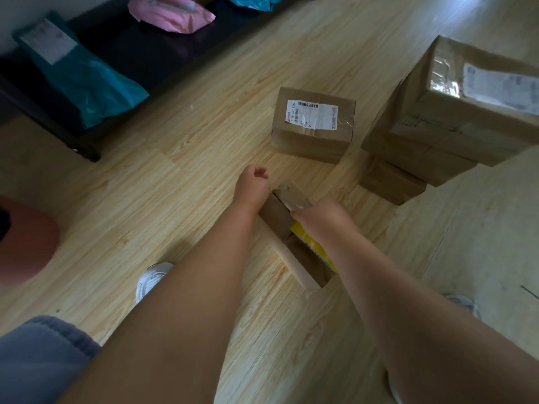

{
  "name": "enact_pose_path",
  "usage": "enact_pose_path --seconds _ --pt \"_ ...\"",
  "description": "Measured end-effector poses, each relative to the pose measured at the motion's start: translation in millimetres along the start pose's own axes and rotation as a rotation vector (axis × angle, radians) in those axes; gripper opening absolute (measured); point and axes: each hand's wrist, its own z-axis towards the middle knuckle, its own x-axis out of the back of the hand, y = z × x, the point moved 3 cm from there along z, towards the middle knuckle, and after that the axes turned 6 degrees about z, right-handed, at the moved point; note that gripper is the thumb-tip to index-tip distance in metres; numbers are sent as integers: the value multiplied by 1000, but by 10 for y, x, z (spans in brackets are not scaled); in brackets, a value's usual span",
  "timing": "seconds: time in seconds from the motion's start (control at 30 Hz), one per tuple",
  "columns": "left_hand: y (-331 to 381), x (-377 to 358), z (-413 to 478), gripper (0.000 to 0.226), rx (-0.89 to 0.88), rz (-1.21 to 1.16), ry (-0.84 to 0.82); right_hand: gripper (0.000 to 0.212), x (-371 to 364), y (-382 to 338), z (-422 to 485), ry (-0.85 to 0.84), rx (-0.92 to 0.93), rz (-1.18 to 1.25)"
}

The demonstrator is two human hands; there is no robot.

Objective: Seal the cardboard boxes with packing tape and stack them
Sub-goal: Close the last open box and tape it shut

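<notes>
A small open cardboard box (pixel 278 217) lies on the wood floor in front of me, with a yellow item (pixel 309 243) inside. My right hand (pixel 323 215) reaches over the box's far end. Its fingers bend down at the raised flap (pixel 291 195) and are hidden from view. My left hand (pixel 252 182) hovers just left of the box's far corner, with its fingers curled in and nothing visible in them. A sealed box with a white shipping label (pixel 313 123) stands beyond. No tape roll is in view.
A stack of taped boxes (pixel 455 112) rises at the right, with a smaller box (pixel 390 182) at its foot. A dark low bench (pixel 122 53) at the back left holds teal and pink mailer bags. My white shoes (pixel 151 279) stand near the open box.
</notes>
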Motion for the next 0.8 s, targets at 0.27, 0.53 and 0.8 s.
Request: enact_pose_path --seconds 0.27,0.53,0.8 --pt "-74 49 71 15 13 -118 -143 31 15 4 0 -26 -24 16" --pt "24 18 153 24 -93 69 -10 28 7 7 5 -33 -13 0" --pt "40 -29 145 15 -42 175 3 28 12 11 18 -25 4 -9"
